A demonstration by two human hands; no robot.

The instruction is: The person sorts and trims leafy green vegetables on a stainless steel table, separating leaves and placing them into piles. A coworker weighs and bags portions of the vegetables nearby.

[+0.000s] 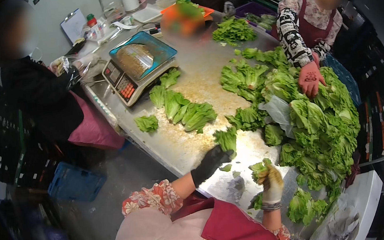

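Note:
My left hand (213,165), in a black glove, is closed at the lower end of a small green lettuce (226,139) over the steel table (197,84). My right hand (271,186), in a stained whitish glove, pinches a torn lettuce leaf (257,171) above the table's near edge. Loose leaf scraps lie between my hands. Beyond my left hand, several lettuces (194,115) rest in a row leading toward the weighing scale (136,67). A large heap of lettuce (325,123) covers the table's right side.
Across the heap, a co-worker's pink-gloved hand (310,79) touches the lettuce. Another person (46,89) handles clear plastic left of the scale. A crumpled plastic bag (278,114) lies against the heap. A blue crate (76,180) sits on the floor; an orange basket (183,19) stands far back.

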